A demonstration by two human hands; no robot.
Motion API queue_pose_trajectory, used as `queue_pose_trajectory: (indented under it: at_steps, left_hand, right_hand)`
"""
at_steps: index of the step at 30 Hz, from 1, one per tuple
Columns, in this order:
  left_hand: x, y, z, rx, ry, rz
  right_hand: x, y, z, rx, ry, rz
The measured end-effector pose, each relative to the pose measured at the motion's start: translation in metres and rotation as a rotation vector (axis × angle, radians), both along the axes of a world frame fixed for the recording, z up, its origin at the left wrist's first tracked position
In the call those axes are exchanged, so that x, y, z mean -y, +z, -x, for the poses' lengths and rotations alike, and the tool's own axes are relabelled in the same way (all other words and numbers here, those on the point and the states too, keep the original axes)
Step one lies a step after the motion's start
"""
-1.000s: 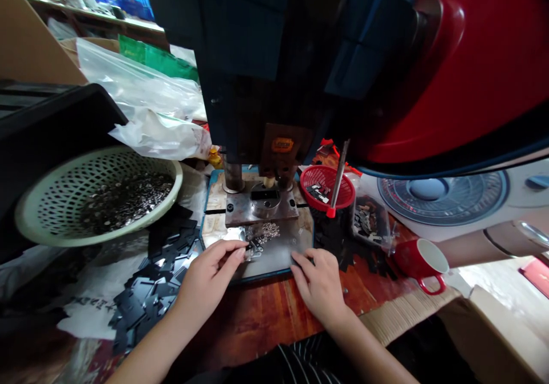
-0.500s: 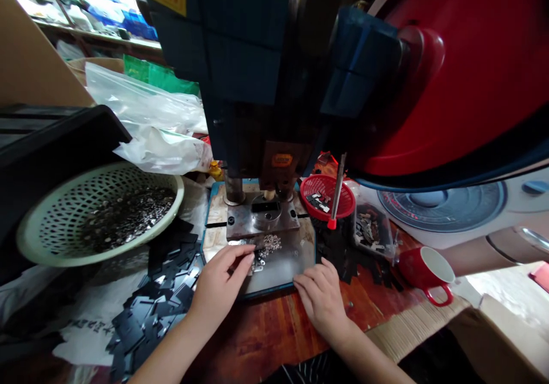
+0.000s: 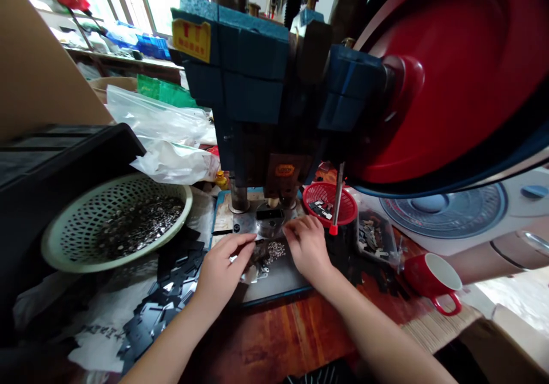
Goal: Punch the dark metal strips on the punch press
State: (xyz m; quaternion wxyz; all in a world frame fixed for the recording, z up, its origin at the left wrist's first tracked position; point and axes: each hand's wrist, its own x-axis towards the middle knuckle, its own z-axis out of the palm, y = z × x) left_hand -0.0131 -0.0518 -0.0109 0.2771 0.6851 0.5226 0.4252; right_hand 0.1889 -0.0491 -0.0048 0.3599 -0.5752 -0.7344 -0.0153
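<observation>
My left hand (image 3: 225, 264) is over the left side of the metal work plate (image 3: 285, 275), thumb and fingers pinched on a dark flat piece (image 3: 259, 251), partly hidden by the fingers. My right hand (image 3: 307, 245) is at the right of the die block (image 3: 271, 228), its fingertips drawn together near the block's front edge. What they hold, if anything, is too small to make out. Between the hands lies a pile of small shiny metal parts (image 3: 275, 250), with a few flat silvery pieces (image 3: 262, 272) in front. The blue press (image 3: 253, 69) stands over the die.
A pale green basket (image 3: 64, 252) of small dark metal parts stands left, with black flat plates (image 3: 150, 321) heaped beside it. At right are a red basket (image 3: 349, 204), a clear box (image 3: 392, 241), a red mug (image 3: 422, 275) and a large red wheel (image 3: 454, 69) overhead.
My right hand has moved forward and left, from the work plate's right front corner to the die block. My left hand stays near the small parts. The view has tilted up.
</observation>
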Motion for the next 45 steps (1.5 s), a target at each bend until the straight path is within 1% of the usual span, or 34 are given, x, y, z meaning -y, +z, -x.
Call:
queue_pose_trajectory:
  at_steps: [2,4,7,11,14,17,20,25,31,36,40,45]
  left_hand:
    - [-0.006,0.004,-0.001,0.027,0.02,0.051]
    - [-0.012,0.006,-0.001,0.057,0.037,0.104]
    - [-0.02,0.009,0.0,0.074,0.05,0.109]
    - [-0.028,0.016,-0.003,0.064,0.043,0.112]
    - [-0.034,0.022,-0.008,0.047,0.041,0.095]
    - [-0.041,0.024,-0.013,0.02,0.052,0.073]
    - [-0.049,0.021,-0.019,0.003,0.059,0.064]
    - [-0.058,0.018,-0.029,-0.04,0.055,0.031]
    - [-0.063,0.016,-0.035,-0.151,0.095,-0.075]
    - [-0.068,0.011,-0.032,-0.184,0.098,-0.143]
    - [-0.071,0.009,-0.031,-0.2,0.081,-0.134]
    - [-0.073,0.009,-0.031,-0.23,0.084,-0.121]
  right_hand:
    - [-0.026,0.007,0.011,0.004,-0.031,-0.009]
    - [-0.043,0.009,0.019,0.039,-0.061,-0.013]
    - [-0.052,0.007,0.022,0.086,-0.042,-0.014]
    - [-0.045,0.006,0.018,0.084,0.033,-0.027]
    - [-0.036,0.007,0.014,0.108,0.044,-0.034]
    - [-0.031,0.006,0.01,0.141,0.068,-0.046]
    - [-0.031,0.002,0.007,0.133,0.095,-0.052]
    - [-0.033,-0.004,0.003,0.055,0.08,-0.05]
    - [-0.032,-0.007,0.003,0.08,0.119,-0.073]
    - [-0.033,-0.005,0.003,0.078,0.119,-0.061]
    - [-0.033,-0.001,0.003,0.088,0.117,-0.065]
    - [-0.033,0.003,0.002,0.093,0.111,-0.068]
